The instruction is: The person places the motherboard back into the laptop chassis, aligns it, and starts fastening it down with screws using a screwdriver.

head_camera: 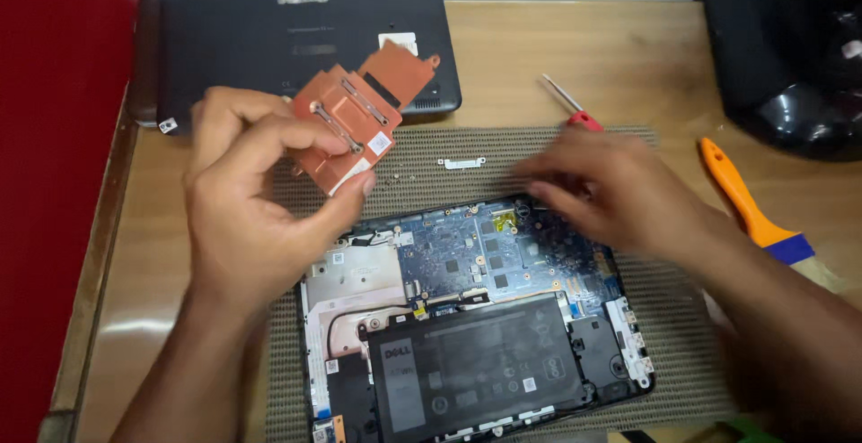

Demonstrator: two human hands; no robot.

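right hand (620, 196): motion-blurred, fingertips smeared, can't tell if it touches anything
screwdriver (575, 111): red handle half hidden behind right hand
open laptop (467, 317): bottom edge cut off by frame; top right corner hidden under right hand
copper heatsink (355, 124): lower left part covered by left hand (251, 201) fingers
paintbrush (754, 210): bristle end hidden behind right forearm
black object (790, 57): top right, cut by frame, kind unclear
green thing (750, 429): bottom edge, mostly cut off
small screws on mat (404, 174): too small to count
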